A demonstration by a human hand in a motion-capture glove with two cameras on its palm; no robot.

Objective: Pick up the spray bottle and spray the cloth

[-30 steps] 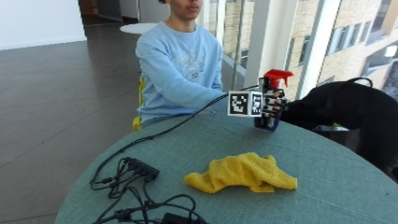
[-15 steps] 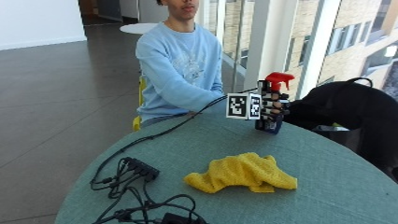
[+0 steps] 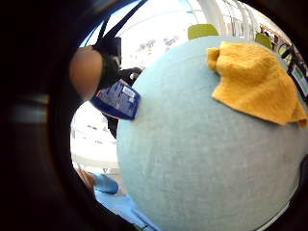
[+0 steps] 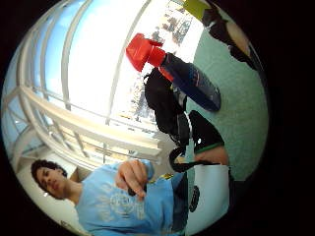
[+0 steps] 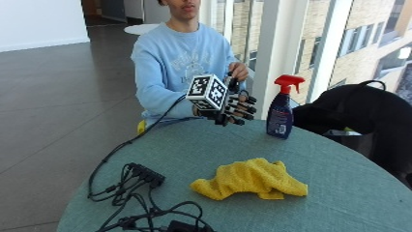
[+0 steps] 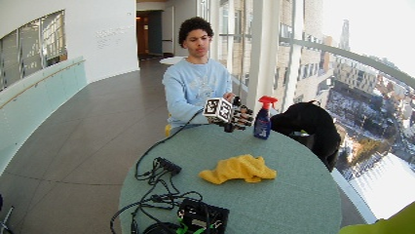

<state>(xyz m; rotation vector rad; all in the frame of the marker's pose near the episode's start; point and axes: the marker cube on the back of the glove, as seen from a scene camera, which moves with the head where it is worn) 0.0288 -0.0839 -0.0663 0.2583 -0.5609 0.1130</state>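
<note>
Round green table (image 5: pixel 360 193) now carries the spray bottle (image 5: pixel 281 112) upright beside my drawn-back, empty, relaxed right hand (image 5: pixel 233 107); yellow cloth (image 5: pixel 252 180) looks unsprayed, so regrasp.

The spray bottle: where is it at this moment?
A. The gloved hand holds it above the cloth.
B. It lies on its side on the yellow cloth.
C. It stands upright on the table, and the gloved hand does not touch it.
C. The spray bottle stands upright on the table, and the gloved hand hangs beside it with a gap between them.
</note>
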